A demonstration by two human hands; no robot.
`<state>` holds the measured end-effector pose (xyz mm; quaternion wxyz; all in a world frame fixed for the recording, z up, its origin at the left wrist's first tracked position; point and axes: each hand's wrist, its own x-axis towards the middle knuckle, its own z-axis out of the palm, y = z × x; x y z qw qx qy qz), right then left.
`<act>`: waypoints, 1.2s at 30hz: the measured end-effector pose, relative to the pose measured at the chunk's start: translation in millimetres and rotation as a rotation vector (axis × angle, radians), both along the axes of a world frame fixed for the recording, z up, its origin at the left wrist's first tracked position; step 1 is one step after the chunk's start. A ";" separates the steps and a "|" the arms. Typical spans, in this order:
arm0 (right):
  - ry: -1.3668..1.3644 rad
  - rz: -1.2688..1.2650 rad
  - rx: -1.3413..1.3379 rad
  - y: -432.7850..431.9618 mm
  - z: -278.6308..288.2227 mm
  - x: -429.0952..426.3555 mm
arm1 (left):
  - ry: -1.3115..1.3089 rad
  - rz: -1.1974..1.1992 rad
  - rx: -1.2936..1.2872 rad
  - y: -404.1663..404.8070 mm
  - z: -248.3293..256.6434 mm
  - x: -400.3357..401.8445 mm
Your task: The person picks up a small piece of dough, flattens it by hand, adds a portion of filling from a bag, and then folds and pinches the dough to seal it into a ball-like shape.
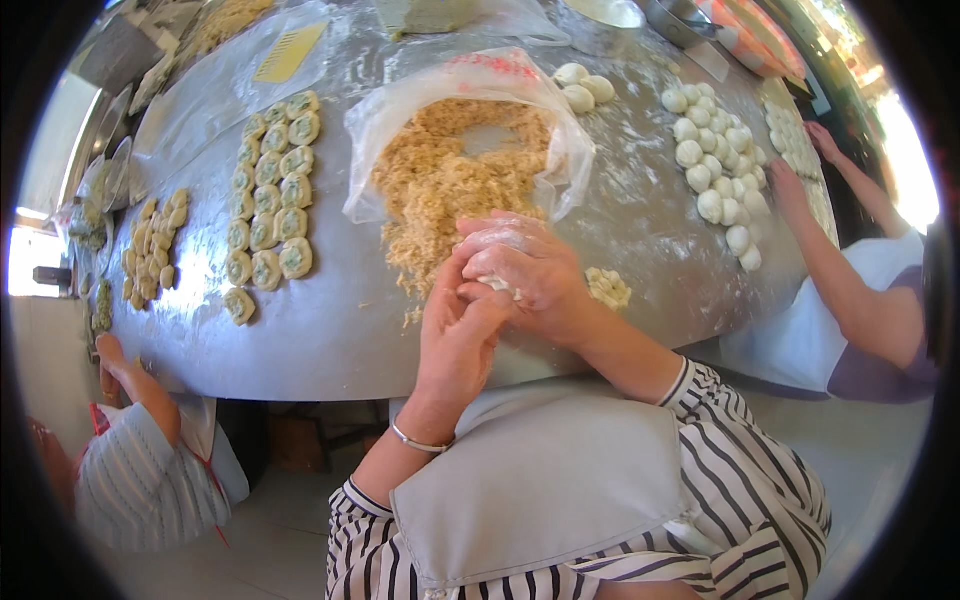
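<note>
Both hands are cupped together over the near edge of a crumbly golden filling point(457, 180). Between them is a piece of white dough point(498, 284), mostly hidden by the fingers. My left hand point(461, 319), with a bangle at its wrist, supports the dough from the left. Flour coats the fingers of my right hand point(536, 274), which curl over it from the right. The filling spills out of an open clear plastic bag point(362, 161). A small cluster of pale dough pieces point(609, 289) lies just right of my right wrist.
Rows of flat rounds with green filling point(267, 199) lie left, beyond them smaller dough pieces point(154, 251). White dough balls point(712, 146) are grouped right, more point(581, 90) behind the bag. A yellow scraper point(291, 54) lies at back left. Co-workers' hands point(787, 184) point(111, 356) are at both sides.
</note>
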<state>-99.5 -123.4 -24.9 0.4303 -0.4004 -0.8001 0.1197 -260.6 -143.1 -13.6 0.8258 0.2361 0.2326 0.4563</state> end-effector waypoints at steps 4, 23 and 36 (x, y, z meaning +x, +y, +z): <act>-0.019 -0.075 -0.100 -12.9 35.3 8.7 | 0.201 0.046 -0.068 0.6 12.4 6.1; -0.218 -0.439 -0.360 -82.1 0.4 125.3 | 0.468 -0.158 0.043 -2.8 3.8 3.9; 0.432 -0.266 -0.741 -71.0 36.1 65.1 | 0.439 -0.220 0.179 -9.6 -11.1 17.3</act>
